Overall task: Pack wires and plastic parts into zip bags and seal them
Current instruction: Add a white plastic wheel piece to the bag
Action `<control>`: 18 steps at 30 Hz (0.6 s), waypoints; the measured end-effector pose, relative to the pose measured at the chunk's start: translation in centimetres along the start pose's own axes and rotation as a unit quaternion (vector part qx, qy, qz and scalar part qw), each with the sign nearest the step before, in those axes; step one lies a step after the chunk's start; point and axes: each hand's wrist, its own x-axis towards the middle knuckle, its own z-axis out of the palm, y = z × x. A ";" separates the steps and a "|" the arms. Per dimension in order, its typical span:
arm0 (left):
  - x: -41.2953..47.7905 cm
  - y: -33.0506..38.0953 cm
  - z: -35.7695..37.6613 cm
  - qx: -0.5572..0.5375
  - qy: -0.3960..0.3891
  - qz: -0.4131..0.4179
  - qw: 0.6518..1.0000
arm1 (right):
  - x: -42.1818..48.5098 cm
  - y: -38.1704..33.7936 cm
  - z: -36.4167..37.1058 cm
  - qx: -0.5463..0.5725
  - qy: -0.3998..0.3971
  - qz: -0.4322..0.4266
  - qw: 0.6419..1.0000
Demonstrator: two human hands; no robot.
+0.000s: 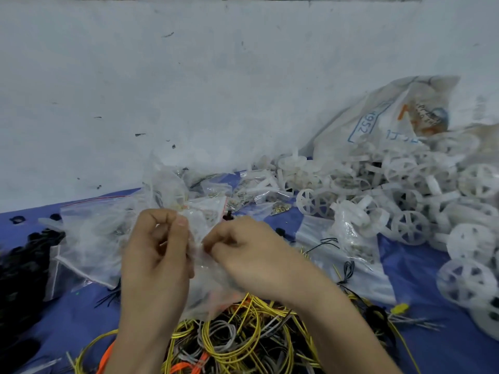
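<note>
With the clear zip bag (205,287) pinched between the curled fingers of the left hand (159,252) and the right hand (243,255), just above the wires (243,333) on the table (418,268), its mouth is best pressed shut progressively from end to end, so no gap is left.

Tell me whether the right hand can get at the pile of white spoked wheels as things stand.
Probably yes, once it lets go: the right hand pinches the clear zip bag with the left hand. The white spoked wheels lie uncovered on its own side.
</note>
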 end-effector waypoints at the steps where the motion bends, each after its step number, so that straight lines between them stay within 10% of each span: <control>1: -0.1 0.0 0.2 0.012 -0.015 0.003 1.000 | -0.3 0.0 -0.6 -0.040 -0.028 -0.011 0.999; 14: -1.7 -0.4 2.5 0.145 -0.045 0.107 0.983 | -2.0 0.3 -3.1 -0.184 -0.099 -0.027 0.978; 18: -2.0 -0.3 2.4 0.108 -0.017 0.093 0.990 | -1.7 1.2 -4.9 -0.075 -0.096 -0.072 0.990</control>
